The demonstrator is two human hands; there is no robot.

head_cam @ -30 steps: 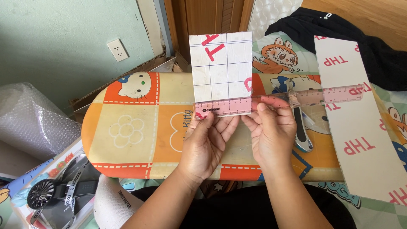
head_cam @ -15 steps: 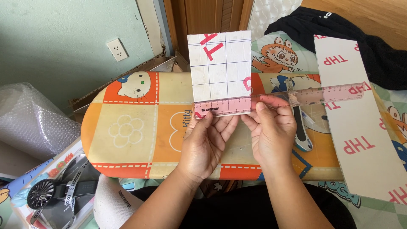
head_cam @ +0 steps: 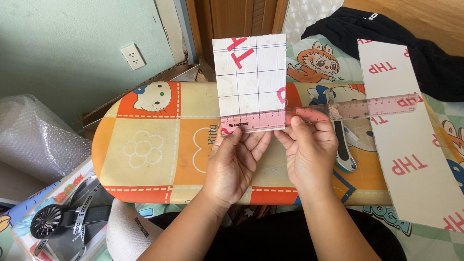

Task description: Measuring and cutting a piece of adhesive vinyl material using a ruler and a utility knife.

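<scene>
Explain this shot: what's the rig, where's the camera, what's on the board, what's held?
There is no machine: a person works with two bare hands, filmed by one camera worn on the head, looking down. The left hand and right hand hold a white square card with a ruled grid upright, a clear pink plastic ruler pressed across its lower edge. Beneath lies an orange and cream cartoon-printed oval board. A utility knife with a blue and white handle rests on it, and a long white card strip with red lettering lies at the right.
</scene>
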